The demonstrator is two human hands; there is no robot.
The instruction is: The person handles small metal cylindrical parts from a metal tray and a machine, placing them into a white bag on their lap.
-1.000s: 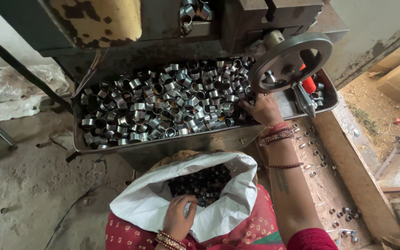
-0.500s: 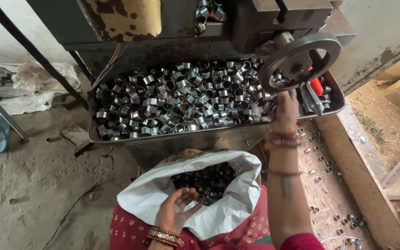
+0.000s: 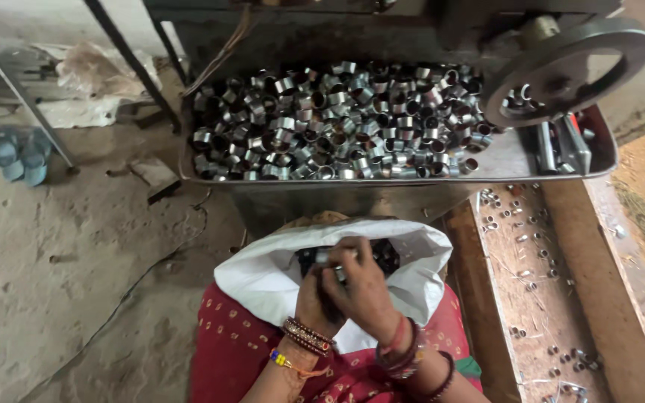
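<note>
At lower centre of the frame, my left hand [image 3: 311, 295] and right hand [image 3: 363, 287] close together over small shiny metal rings [image 3: 325, 257] at the mouth of the white woven sack [image 3: 263, 280]. They look hard, slick and light, best pinched by the rim. Above, a long steel tray [image 3: 516, 160] brims with similar rings.

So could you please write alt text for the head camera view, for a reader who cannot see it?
Both hands, left hand and right hand, meet over the open mouth of a white sack of dark metal rings on the person's lap. Ahead, a metal tray holds a heap of shiny metal rings, beside a machine's handwheel.
</note>
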